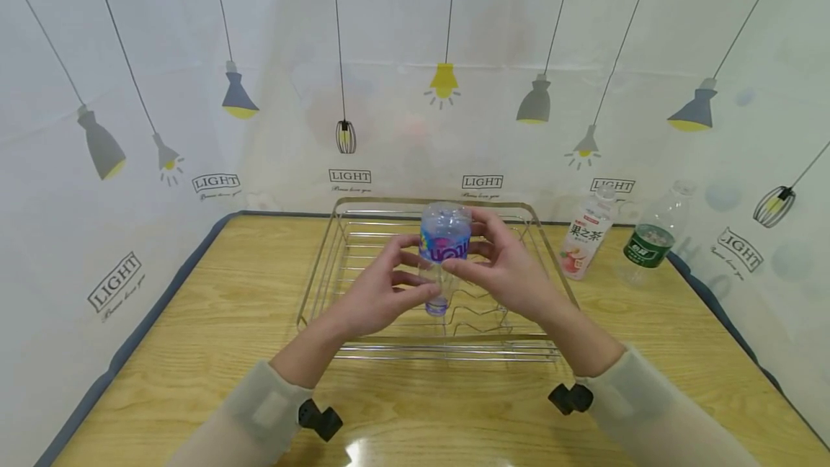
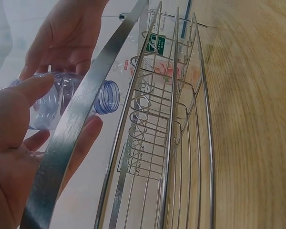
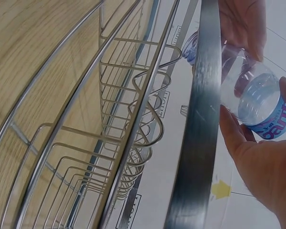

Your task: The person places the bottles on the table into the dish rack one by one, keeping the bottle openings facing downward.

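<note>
A clear plastic water bottle [image 1: 445,243] with a blue and purple label is held upside down over a wire dish rack [image 1: 447,338]. Its bare threaded mouth [image 2: 107,97] shows in the left wrist view, and in the head view it points down. My left hand [image 1: 379,287] holds the lower part near the neck, thumb in front and fingers behind. Higher up, my right hand [image 1: 509,261] grips the labelled part by the base, thumb across the label. Some liquid or a cloudy reflection [image 3: 260,98] shows inside, which I cannot tell apart.
On the wooden table [image 1: 194,287], right of the rack, stand a white fruit tea bottle [image 1: 586,236] and a clear bottle with a green label [image 1: 650,245]. A lamp-printed curtain [image 1: 402,92] surrounds the table's back and sides. The rack has wavy wire dividers [image 3: 148,114].
</note>
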Action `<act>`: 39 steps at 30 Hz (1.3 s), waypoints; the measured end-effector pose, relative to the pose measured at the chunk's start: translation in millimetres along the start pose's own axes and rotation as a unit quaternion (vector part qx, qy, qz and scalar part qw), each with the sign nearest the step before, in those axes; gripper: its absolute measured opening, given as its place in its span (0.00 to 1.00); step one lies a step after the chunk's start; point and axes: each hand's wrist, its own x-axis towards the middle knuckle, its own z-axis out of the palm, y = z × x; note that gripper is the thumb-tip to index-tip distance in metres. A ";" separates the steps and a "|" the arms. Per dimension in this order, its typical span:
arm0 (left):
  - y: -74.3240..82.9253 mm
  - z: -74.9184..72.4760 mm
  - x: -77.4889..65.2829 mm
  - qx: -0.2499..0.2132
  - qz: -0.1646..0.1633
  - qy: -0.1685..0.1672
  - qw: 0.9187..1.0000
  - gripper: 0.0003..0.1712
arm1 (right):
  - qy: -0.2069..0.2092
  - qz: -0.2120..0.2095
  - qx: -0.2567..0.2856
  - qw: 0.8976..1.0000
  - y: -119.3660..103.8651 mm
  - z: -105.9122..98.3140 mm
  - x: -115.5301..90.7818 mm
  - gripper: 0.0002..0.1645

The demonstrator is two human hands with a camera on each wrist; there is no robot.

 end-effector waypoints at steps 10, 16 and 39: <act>-0.4 -0.2 -0.5 0.006 0.002 0.001 1.000 0.43 | 0.005 0.006 -0.013 1.000 -0.8 2.3 1.1 0.45; -2.3 -3.2 -2.9 0.010 0.006 0.005 1.000 0.42 | 0.009 0.001 -0.016 1.000 -0.7 2.1 2.2 0.47; -17.1 -83.2 -70.9 0.154 0.000 0.108 0.982 0.31 | 0.015 0.019 -0.007 1.000 -4.0 -16.2 21.4 0.45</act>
